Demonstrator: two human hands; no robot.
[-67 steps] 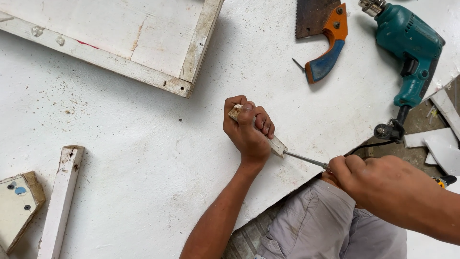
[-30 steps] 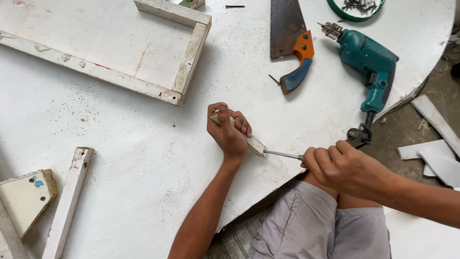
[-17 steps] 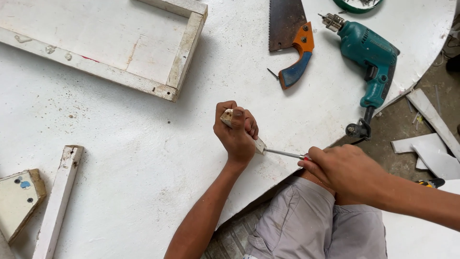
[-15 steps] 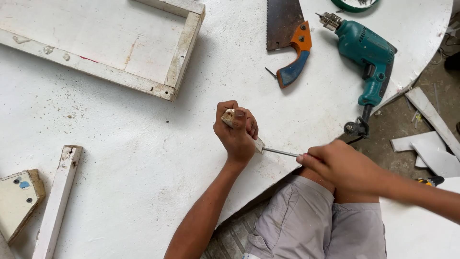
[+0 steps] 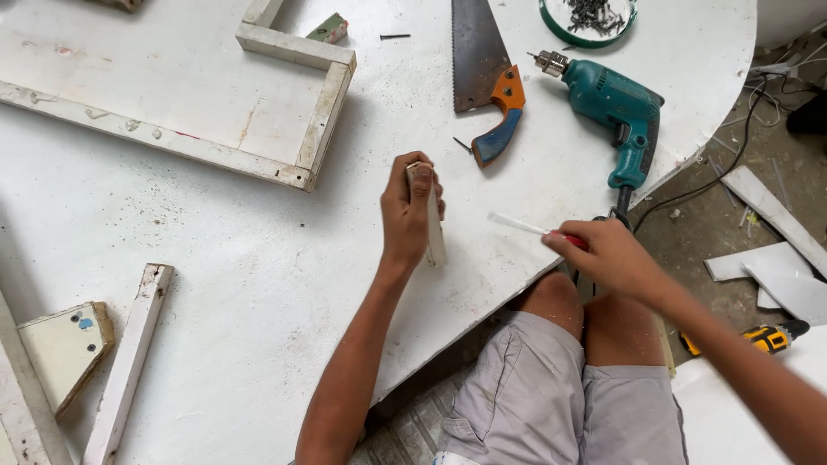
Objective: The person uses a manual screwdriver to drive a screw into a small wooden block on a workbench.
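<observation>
Left hand (image 5: 407, 215) clenched on short white-painted wooden block (image 5: 431, 226), right hand (image 5: 607, 254) gripping red-handled pale-bladed tool (image 5: 527, 227) — best kept braced, blade aimed away from fingers.

Handsaw (image 5: 479, 77), teal drill (image 5: 613, 105), white frame (image 5: 310, 129), screw bowl (image 5: 589, 17).

Both forearms are bare, with no sleeve reaching into view; the left hand (image 5: 412, 211) and the right hand (image 5: 603, 256) carry no glove, ring or watch that shows; the person wears light grey shorts (image 5: 551, 405) of thin, creased cloth, with a stitched seam down the side and a hem just above the knees; both knees are bare and speckled with pale dust.
</observation>
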